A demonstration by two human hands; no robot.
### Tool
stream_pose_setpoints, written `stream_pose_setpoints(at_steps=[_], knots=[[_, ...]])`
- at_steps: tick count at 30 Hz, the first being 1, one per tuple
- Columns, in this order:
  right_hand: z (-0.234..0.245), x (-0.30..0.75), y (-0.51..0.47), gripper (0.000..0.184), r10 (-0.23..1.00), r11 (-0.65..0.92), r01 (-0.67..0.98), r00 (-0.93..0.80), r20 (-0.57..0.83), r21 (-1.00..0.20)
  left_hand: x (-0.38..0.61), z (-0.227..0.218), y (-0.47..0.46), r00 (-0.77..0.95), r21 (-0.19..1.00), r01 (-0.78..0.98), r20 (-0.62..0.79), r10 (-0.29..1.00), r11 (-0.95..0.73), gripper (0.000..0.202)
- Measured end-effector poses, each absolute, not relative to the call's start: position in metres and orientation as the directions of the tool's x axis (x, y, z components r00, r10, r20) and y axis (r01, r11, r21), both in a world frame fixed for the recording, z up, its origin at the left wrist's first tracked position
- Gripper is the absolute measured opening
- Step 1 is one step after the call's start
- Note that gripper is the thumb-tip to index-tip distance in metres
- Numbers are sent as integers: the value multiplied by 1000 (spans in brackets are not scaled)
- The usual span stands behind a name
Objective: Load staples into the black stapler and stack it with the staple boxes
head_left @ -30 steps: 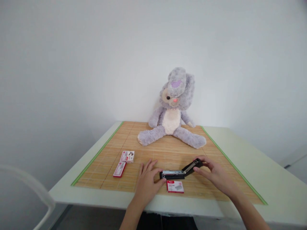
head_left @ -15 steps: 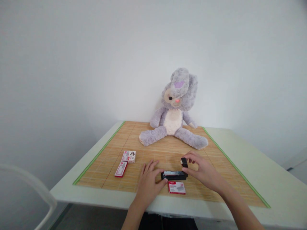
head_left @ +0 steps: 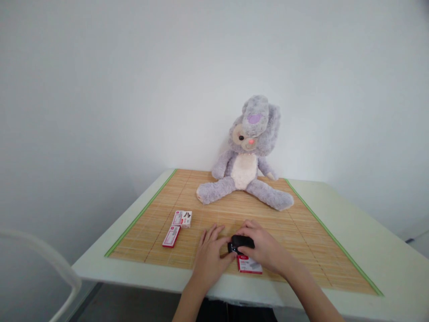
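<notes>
Our right hand [head_left: 259, 246] grips the black stapler [head_left: 244, 242] from the right, its long axis running left to right. Our left hand [head_left: 209, 257], fingers spread on the bamboo mat [head_left: 311, 250], brackets its left end.

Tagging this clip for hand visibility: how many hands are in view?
2: the left hand, fingers spread beside the left end of the black stapler, and the right hand, around the stapler's top. No others show.
</notes>
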State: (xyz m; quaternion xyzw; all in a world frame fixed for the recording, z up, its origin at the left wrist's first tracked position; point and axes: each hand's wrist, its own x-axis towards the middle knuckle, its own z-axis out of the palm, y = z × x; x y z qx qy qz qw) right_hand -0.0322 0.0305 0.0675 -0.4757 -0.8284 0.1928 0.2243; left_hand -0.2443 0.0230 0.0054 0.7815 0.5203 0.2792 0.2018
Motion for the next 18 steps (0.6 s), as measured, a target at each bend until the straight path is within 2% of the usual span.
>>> stream_pose_setpoints(at_steps=[3, 9, 14, 18], knots=[[69, -24, 32, 32, 876, 470, 705, -445, 184, -532, -245, 6, 23, 304, 603, 701, 228, 925, -379, 37], [65, 3, 29, 15, 899, 428, 706, -394, 189, -564, -244, 3, 24, 294, 600, 697, 261, 920, -393, 34], [46, 26, 21, 18, 932, 362, 696, -284, 226, -620, -243, 1, 21, 195, 634, 688, 307, 932, -353, 50], [23, 36, 14, 23, 942, 313, 695, -139, 307, -647, -239, 11, 8, 244, 635, 659, 328, 913, -404, 37]])
